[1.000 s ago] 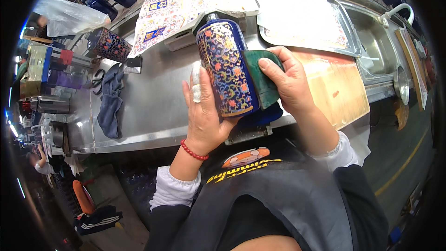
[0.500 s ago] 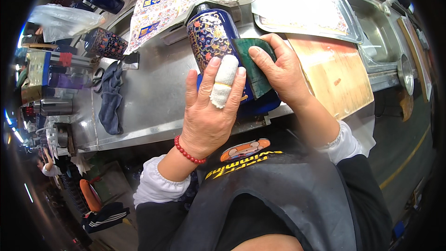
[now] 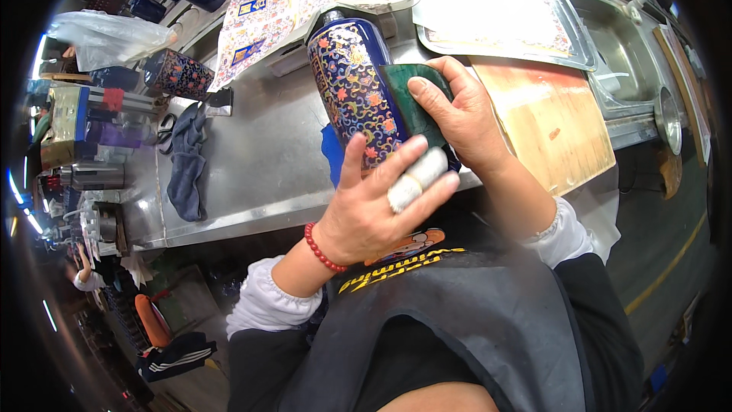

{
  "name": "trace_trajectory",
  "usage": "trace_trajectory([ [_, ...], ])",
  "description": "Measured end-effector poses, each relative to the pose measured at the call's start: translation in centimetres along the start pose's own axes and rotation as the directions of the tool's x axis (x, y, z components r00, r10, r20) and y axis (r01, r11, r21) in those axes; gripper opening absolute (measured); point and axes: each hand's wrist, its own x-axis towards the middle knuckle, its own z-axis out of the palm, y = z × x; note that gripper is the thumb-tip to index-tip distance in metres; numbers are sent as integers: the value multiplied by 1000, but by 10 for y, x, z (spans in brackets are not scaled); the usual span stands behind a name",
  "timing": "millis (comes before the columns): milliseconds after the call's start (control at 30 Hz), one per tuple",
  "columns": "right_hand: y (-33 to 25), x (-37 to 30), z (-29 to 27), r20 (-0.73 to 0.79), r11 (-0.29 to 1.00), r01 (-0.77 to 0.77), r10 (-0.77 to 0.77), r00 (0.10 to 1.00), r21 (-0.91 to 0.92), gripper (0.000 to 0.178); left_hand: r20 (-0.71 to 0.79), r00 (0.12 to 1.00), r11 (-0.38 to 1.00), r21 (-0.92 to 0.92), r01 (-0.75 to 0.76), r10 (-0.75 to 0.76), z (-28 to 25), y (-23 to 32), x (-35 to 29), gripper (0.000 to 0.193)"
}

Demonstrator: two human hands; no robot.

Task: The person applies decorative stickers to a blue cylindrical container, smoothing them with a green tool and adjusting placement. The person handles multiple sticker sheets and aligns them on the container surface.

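A dark blue bottle [image 3: 352, 80] with a colourful floral decal lies tilted on the steel worktop, its neck pointing away from me. My right hand [image 3: 463, 118] grips a dark green flat scraper [image 3: 412, 95], thumb on top, along the bottle's right side. Over the lower end of the bottle is my left hand [image 3: 381, 194], fingers spread and a little blurred, holding nothing. One of its fingers wears a white wrapping [image 3: 417, 181] with a yellow band. Whether the left fingertips touch the bottle I cannot tell. A bright blue piece [image 3: 332, 154] shows beside the bottle.
Patterned decal sheets [image 3: 267, 11] lie at the back, beside a clear tray [image 3: 583, 49] with white sheets. A wooden board [image 3: 553, 126] and a sink [image 3: 625, 53] are to the right. At left are a grey-blue cloth [image 3: 184, 168], scissors [image 3: 165, 128] and another patterned bottle [image 3: 179, 74].
My left hand has slid down and right off the bottle's front, uncovering more of the decal. The right hand with the scraper has hardly moved.
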Motion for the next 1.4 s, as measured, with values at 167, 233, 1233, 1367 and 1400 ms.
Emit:
trace_trajectory([
  [167,1,-6,-9,-20,959,-104,114,993,265,21,-184,868,887,-122,446,-462,3,-3,-20,58],
  [233,-4,-5,-11,-55,975,-67,80,995,212,21,-153,928,937,32,347,-339,4,2,-22,56],
  [1233,-34,23,3,-87,993,4,-15,996,-117,20,53,991,992,43,122,-124,-25,-133,67,83],
  [1367,-56,37,19,97,983,-49,67,993,-179,22,-161,934,893,-382,240,-320,-13,-151,73,76],
  [1400,-55,47,26,156,882,231,-182,971,-411,25,-189,902,849,-454,270,-388,-9,-149,67,78],
])
